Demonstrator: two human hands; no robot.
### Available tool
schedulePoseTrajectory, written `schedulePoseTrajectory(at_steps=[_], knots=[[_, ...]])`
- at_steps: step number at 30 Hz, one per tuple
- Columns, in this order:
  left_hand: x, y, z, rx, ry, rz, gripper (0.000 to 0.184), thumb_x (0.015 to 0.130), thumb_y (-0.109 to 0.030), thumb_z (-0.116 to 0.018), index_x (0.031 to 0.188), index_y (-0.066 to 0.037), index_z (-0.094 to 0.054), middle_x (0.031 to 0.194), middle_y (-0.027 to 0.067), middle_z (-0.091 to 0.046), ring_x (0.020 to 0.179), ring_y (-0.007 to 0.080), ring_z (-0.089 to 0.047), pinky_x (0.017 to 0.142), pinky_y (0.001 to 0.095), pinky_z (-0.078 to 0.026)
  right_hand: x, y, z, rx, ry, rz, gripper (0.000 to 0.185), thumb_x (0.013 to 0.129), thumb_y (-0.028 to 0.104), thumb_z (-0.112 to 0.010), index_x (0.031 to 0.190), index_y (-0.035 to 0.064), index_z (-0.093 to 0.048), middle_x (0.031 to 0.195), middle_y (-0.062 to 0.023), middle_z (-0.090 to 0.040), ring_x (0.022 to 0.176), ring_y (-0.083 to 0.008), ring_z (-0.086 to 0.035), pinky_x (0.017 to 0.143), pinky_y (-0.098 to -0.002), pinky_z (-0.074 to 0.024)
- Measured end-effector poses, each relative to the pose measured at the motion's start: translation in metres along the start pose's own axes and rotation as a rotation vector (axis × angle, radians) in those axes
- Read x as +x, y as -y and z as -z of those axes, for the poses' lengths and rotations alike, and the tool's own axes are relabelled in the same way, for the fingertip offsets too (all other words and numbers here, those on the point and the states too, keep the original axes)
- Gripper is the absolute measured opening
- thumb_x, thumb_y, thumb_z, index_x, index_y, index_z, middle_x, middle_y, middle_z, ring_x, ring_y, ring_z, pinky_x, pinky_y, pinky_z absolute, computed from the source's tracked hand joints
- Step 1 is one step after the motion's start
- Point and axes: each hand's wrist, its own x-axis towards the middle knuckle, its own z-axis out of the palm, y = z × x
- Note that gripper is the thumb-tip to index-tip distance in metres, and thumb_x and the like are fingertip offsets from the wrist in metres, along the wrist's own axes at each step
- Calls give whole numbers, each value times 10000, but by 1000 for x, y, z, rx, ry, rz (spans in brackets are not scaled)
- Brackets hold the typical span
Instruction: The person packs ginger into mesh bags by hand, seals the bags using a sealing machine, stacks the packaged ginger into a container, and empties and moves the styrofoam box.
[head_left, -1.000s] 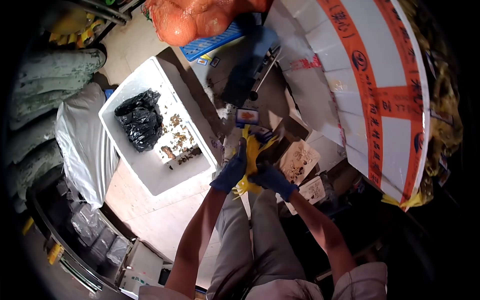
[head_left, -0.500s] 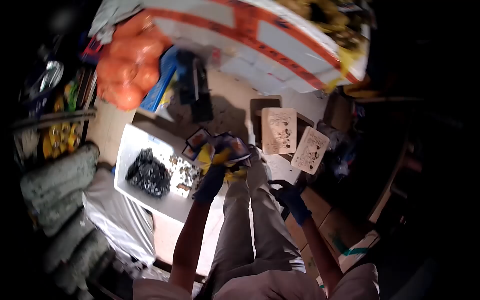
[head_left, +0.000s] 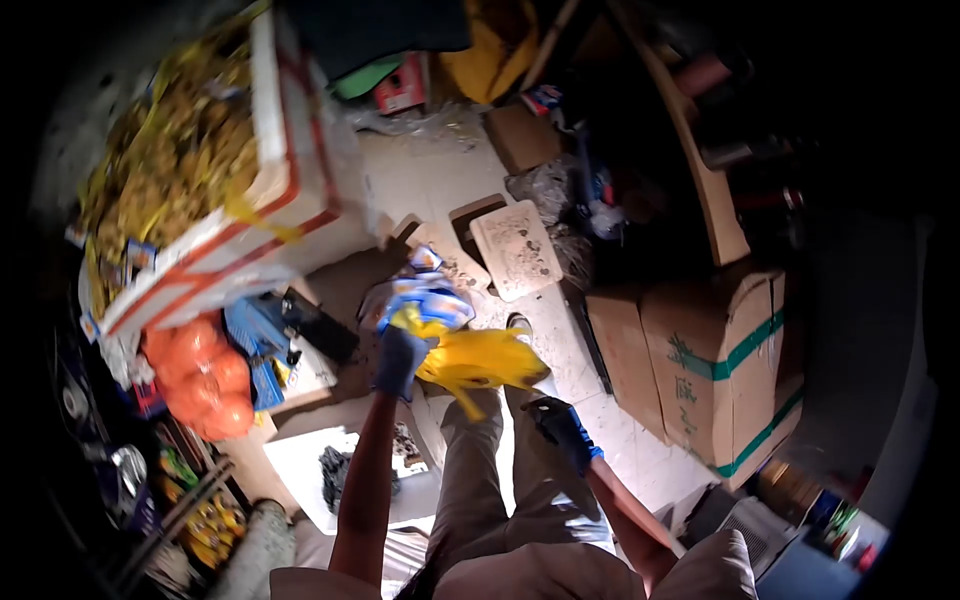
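My left hand (head_left: 402, 358), in a blue glove, is closed around a bunch of yellow net bags (head_left: 480, 360) with blue and white labels (head_left: 430, 300) at their upper end. The bags hang out to the right over my legs and are slightly blurred. My right hand (head_left: 562, 430), also gloved, is lower right, apart from the bags, near my right thigh. Its fingers look curled, and whether anything small is in them is too dark to make out.
A foam box (head_left: 300, 215) filled with yellow netted goods stands upper left, above orange net sacks (head_left: 200, 375). A white foam box (head_left: 290, 460) holds a black bag (head_left: 335, 478). Pale lids (head_left: 516, 250) lie ahead. A carton (head_left: 690, 370) stands right.
The view has swung right, bringing the carton into sight. My right hand has come away from the yellow bags, which now spread to the right from my left hand.
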Motion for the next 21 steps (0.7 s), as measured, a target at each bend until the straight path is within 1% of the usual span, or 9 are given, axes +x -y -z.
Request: schedulePoseTrajectory(at_steps=[2, 4, 6, 8, 9, 12, 16, 18, 21], knots=[[21, -8, -15, 125, 78, -177, 267, 691, -30, -613, 943, -10, -528, 826, 122, -575, 742, 252, -562, 677, 301, -452, 0, -1, 14, 151, -20, 59, 193, 821, 114, -475, 961, 85, -604, 560, 64, -456, 420, -18, -339, 390, -171, -255], [43, -49, -17, 294, -1, -700, 254, 703, -8, -589, 951, 6, -534, 777, 110, -582, 705, 245, -562, 667, 283, -455, 4, 10, 31, 193, -68, 236, 176, 826, 160, -512, 961, 96, -606, 551, 59, -464, 423, -21, -363, 397, -164, -274], [54, 26, -81, 211, 315, 127, 310, 728, -106, -589, 990, 47, -526, 994, 147, -581, 950, 262, -533, 845, 320, -405, 4, 31, 48, 245, -190, 84, 207, 769, 108, -607, 971, 73, -578, 705, 46, -565, 505, -9, -420, 437, -141, -321], [71, -80, -46, 144, 157, -567, 208, 691, 55, -548, 898, 56, -562, 875, 161, -602, 796, 245, -578, 730, 315, -456, 11, 46, 64, 256, -164, 220, 229, 757, 98, -622, 980, 72, -579, 700, 47, -547, 531, -16, -433, 473, -144, -340], [82, -85, -54, 145, 172, -578, 208, 691, 55, -548, 898, 56, -562, 875, 161, -602, 796, 245, -578, 730, 315, -456, 11, 61, 70, 272, -122, 250, 276, 748, 99, -635, 1015, 66, -572, 749, 35, -561, 571, -24, -447, 506, -155, -362], [111, -102, -75, -88, 384, -190, 301, 760, -26, -519, 1045, 69, -501, 1034, 186, -548, 970, 268, -524, 872, 326, -392, 15, 109, 85, 306, -25, 360, 312, 742, 98, -643, 1041, 59, -563, 776, 30, -560, 596, -26, -438, 527, -156, -360], [146, -143, -93, 9, 378, -396, 334, 712, 91, -455, 1040, 62, -511, 1021, 189, -553, 957, 289, -533, 865, 321, -402, 60, 157, 116, 152, -165, 484, 322, 739, 129, -653, 1036, 45, -564, 683, 73, -490, 575, -26, -376, 534, -154, -330], [159, -138, -111, 46, 524, -219, 345, 739, 66, -456, 1079, 28, -496, 1068, 161, -538, 1010, 259, -509, 885, 317, -385, 59, 197, 131, 200, -197, 505, 321, 737, 134, -654, 1032, 45, -566, 653, 70, -451, 554, -22, -344, 506, -154, -303], [165, -116, -146, -522, 469, 252, 393, 743, 76, -449, 1129, 2, -449, 1078, 137, -526, 1028, 240, -494, 888, 316, -374, 81, 208, 160, -26, 87, 533, 374, 724, 148, -663, 1061, 38, -546, 778, -17, -550, 713, -71, -492, 625, -186, -408]])
